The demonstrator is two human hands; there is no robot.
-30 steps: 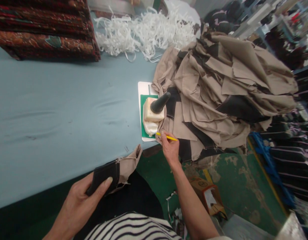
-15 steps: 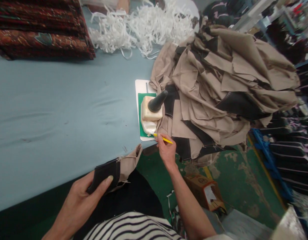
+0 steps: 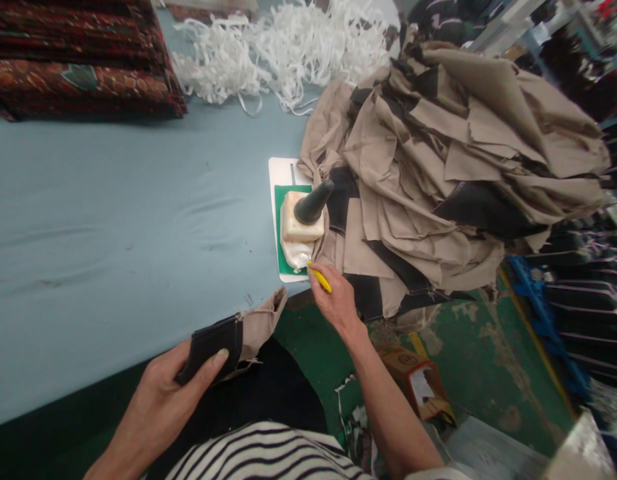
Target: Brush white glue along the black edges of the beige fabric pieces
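Note:
My left hand (image 3: 163, 387) holds a folded piece of dark and beige cloth (image 3: 215, 343), with the thumb on top, at the table's front edge. In my right hand (image 3: 335, 297) is a slim yellow pen-like tool (image 3: 320, 280), pinched between thumb and fingers. Its tip is at the low front end of a cream plastic container (image 3: 302, 230); whether it touches is too small to tell. A black cone-shaped piece (image 3: 313, 203) sticks up from the container. Under the container lie a green sheet (image 3: 279, 200) and a white board (image 3: 279, 172).
A large heap of beige and black cloth (image 3: 418, 173) lies right of the container. White ribbon strips (image 3: 298, 50) and folded patterned fabric (image 3: 83, 73) sit at the back of the blue-grey table (image 3: 113, 200). Below on the floor stands a cardboard box (image 3: 413, 380).
My right hand has turned and shifted slightly, so the yellow tool now points at a steeper angle and shows shorter. The left hand and its cloth have hardly moved.

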